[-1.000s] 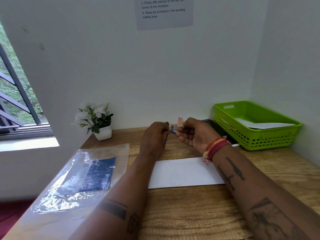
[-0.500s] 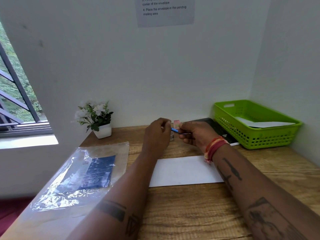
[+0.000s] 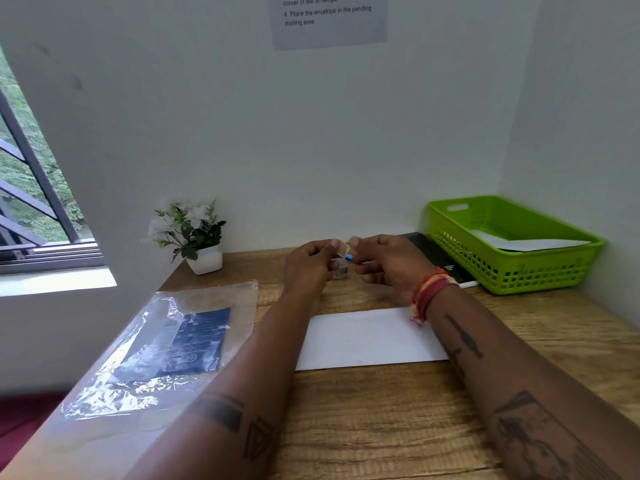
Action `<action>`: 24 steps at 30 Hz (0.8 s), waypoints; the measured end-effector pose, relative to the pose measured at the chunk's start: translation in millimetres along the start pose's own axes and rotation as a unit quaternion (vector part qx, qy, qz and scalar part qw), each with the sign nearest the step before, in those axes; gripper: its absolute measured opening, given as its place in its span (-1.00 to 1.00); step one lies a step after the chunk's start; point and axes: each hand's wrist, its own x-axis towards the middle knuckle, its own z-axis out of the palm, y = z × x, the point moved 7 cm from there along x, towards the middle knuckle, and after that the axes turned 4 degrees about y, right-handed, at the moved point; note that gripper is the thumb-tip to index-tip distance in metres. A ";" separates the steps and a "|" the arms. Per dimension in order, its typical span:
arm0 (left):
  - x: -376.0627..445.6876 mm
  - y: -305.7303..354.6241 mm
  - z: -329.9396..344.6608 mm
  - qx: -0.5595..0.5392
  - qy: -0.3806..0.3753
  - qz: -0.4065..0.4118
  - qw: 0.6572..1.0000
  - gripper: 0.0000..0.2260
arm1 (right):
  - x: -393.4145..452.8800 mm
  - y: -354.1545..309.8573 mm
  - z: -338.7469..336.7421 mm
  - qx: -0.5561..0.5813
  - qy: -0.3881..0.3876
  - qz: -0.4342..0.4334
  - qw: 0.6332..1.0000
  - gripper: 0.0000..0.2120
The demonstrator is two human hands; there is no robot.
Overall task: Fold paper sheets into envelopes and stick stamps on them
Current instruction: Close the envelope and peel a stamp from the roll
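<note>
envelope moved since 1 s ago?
No. The envelope lies flat on the desk, same spot relative to the green basket and plastic bag; only the camera shifted.

The paper notice (image 3: 329, 20) taped to the wall reads "corner of the envelope" and "4 Place the envelope in the pending mailing area".
</note>
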 end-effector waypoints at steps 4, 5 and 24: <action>-5.2 3.3 9.7 -0.050 -0.043 -0.002 0.998 -0.88 | -0.2 1.6 5.0 -0.062 0.009 -0.023 0.998 -0.52; -5.4 3.6 10.3 -0.048 -0.038 -0.003 0.998 -0.89 | 0.9 0.7 3.1 -0.058 0.023 -0.029 0.998 -0.61; -22.0 18.6 16.1 0.126 -0.038 0.072 0.989 -0.81 | -2.4 -17.4 -16.8 -0.065 0.045 -0.128 0.989 -0.88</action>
